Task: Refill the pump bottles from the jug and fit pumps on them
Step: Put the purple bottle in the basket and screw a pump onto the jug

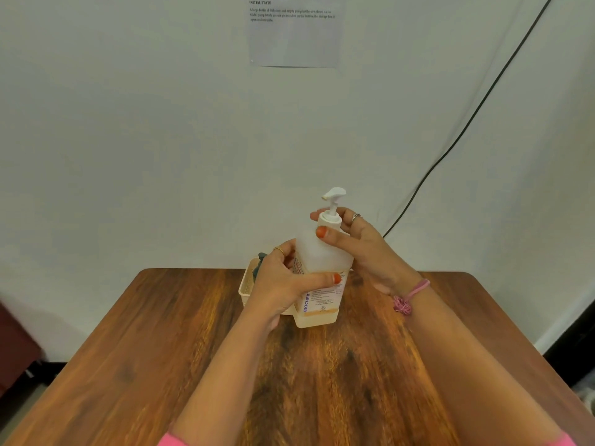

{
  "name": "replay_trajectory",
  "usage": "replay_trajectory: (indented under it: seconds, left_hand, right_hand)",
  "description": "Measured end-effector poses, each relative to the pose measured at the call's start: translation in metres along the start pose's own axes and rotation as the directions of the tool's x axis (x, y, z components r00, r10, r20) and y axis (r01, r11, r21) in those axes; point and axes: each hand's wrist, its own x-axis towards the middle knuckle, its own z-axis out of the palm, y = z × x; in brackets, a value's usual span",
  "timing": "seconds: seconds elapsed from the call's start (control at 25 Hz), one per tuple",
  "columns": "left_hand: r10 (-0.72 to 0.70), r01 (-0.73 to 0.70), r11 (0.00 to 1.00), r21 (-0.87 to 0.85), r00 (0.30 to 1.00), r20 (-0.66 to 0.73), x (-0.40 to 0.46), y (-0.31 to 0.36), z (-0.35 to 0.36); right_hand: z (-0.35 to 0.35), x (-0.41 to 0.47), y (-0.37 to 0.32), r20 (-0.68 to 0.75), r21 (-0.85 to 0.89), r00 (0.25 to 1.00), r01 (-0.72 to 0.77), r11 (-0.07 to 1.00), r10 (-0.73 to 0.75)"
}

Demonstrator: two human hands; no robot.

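A translucent pump bottle [317, 252] with a white label stands upright on the wooden table [161, 349], near its far edge. A white pump [333, 201] sits in the bottle's neck. My left hand [283, 284] grips the bottle's body from the left, thumb across the label. My right hand [357, 239] pinches the pump's white collar between thumb and fingers. No jug is in view.
A cream plastic box [246, 289] stands right behind the bottle, mostly hidden by my left hand, with a dark object [260, 263] sticking out of it. A black cable [467, 127] runs down the wall at right. A printed sheet [294, 30] hangs on the wall.
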Motion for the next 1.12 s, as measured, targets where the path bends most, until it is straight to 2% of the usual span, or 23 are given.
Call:
replay_trajectory:
  seconds: [0.12, 0.28, 0.48, 0.52, 0.64, 0.72, 0.88, 1.04, 1.12]
  left_hand:
    - [-0.002, 0.002, 1.0, 0.009, 1.0, 0.0, 0.001, -0.001, 0.0]
    - [0.002, -0.002, 0.999, 0.054, 1.0, -0.006, 0.002, -0.003, 0.003]
    - [0.015, -0.015, 0.998, 0.06, 1.0, -0.004, 0.001, 0.0, 0.003]
    - [0.019, -0.018, 0.998, 0.06, 1.0, -0.004, 0.001, 0.001, 0.003]
    - [0.032, -0.033, 0.998, 0.057, 0.999, 0.002, 0.001, 0.004, 0.005]
    - [0.039, -0.039, 0.998, 0.053, 0.999, 0.006, 0.003, 0.005, 0.005]
    - [0.038, -0.038, 0.999, 0.024, 0.999, -0.003, 0.006, 0.005, 0.004]
    - [0.044, -0.044, 0.999, 0.018, 0.999, -0.005, 0.007, 0.006, 0.005]
    - [0.042, -0.042, 0.999, 0.02, 0.999, -0.01, 0.007, 0.006, 0.004]
  right_hand:
    - [-0.005, -0.002, -0.002, 0.03, 0.026, 0.997, 0.074, 0.997, -0.075]
    - [0.002, 0.0, 0.0, -0.14, -0.006, 0.987, 0.076, 0.997, -0.076]
    - [-0.009, -0.005, -0.008, 0.044, 0.021, 0.999, 0.022, 1.0, -0.023]
    - [-0.011, -0.005, -0.009, 0.043, 0.019, 0.999, 0.022, 1.0, -0.023]
    - [-0.005, -0.001, -0.007, -0.106, -0.021, 0.992, 0.06, 0.998, -0.062]
    - [-0.001, 0.001, -0.007, -0.138, -0.053, 0.988, 0.067, 0.996, -0.074]
    - [-0.011, -0.002, -0.019, 0.052, -0.024, 0.998, 0.022, 0.999, -0.021]
    - [0.005, 0.004, -0.01, -0.185, -0.1, 0.98, 0.058, 0.993, -0.076]
    - [0.006, 0.006, -0.008, -0.137, -0.086, 0.99, 0.02, 0.996, -0.032]
